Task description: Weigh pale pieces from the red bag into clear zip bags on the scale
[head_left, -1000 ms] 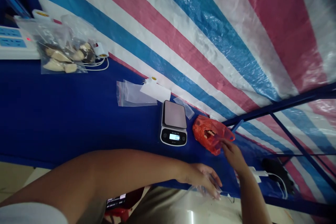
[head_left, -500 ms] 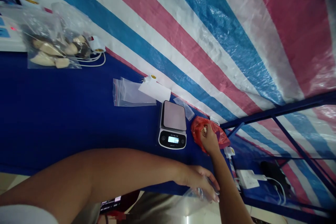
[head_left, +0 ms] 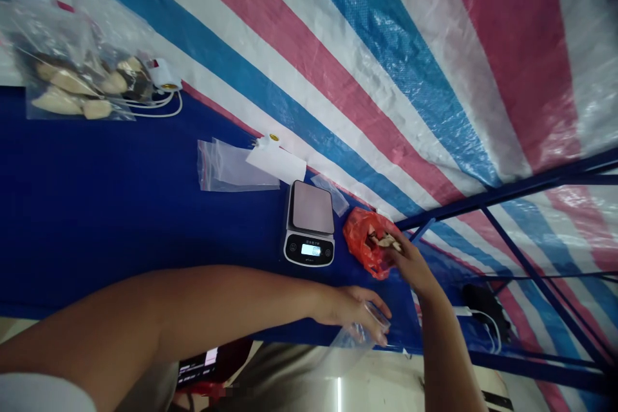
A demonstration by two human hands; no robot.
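Observation:
My left hand (head_left: 361, 314) grips a clear plastic bag (head_left: 350, 341) by its mouth, and the bag hangs over the table's front edge. At the red plastic bag (head_left: 360, 232), my right hand (head_left: 411, 265) is closed on a few pale, chunky pieces (head_left: 387, 241); its fingertips are partly hidden. The red bag is open, with darker bits showing inside. Left of it stands a digital kitchen scale (head_left: 309, 224) with a lit display and a bare weighing plate.
Flat zip bags (head_left: 239, 166) and a white paper (head_left: 277, 163) lie behind the scale. Another clear bag (head_left: 332, 194) is beside it. Filled clear bags (head_left: 72, 93) sit far left near a white socket (head_left: 165, 76). A striped sheet (head_left: 338, 77) hangs behind; a blue frame (head_left: 454, 203) stands right.
My right hand has drawn back to the right from inside the red bag, with pale pieces now showing at its fingers. My left hand still holds the clear bag. The view has shifted slightly.

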